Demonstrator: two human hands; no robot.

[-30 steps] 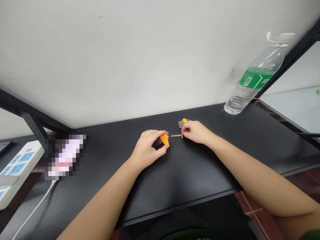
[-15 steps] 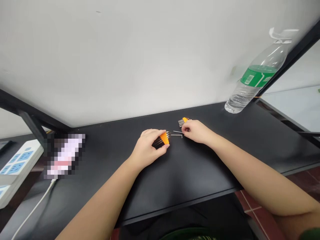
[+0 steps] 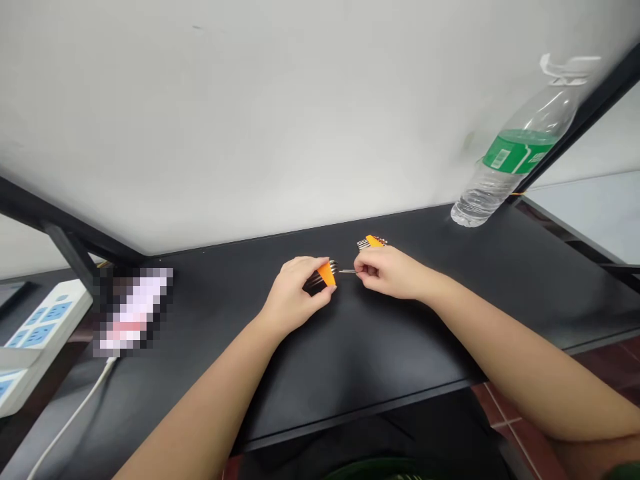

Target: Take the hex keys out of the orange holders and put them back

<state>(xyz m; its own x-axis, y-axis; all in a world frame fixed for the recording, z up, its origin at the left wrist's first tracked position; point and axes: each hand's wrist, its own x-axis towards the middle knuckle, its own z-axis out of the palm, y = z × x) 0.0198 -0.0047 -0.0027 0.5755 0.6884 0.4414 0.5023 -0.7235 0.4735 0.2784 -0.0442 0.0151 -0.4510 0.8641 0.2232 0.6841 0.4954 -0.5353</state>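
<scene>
My left hand [image 3: 297, 293] grips an orange hex key holder [image 3: 327, 273] between thumb and fingers, with several metal keys set in it. Toward the right, a thin hex key [image 3: 347, 271] spans the short gap between that holder and my right hand [image 3: 383, 270]. The fingertips of my right hand are pinched on this key, hiding its far end. Just behind my right hand lies a second orange hex key holder [image 3: 374, 241], also filled with several metal keys and partly covered by the hand.
A tall water bottle [image 3: 505, 167] with a green label stands at the back right by the wall. On the left are a blurred-out phone [image 3: 135, 310] with a white cable [image 3: 75, 420] and a white power strip [image 3: 47, 327]. Black frame bars [image 3: 75, 253] rise at both sides.
My right hand has moved slightly left and down, closing on the key beside the left-hand holder. The loose thin key seen earlier at its fingertips no longer shows separately. My left hand stays nearly still.
</scene>
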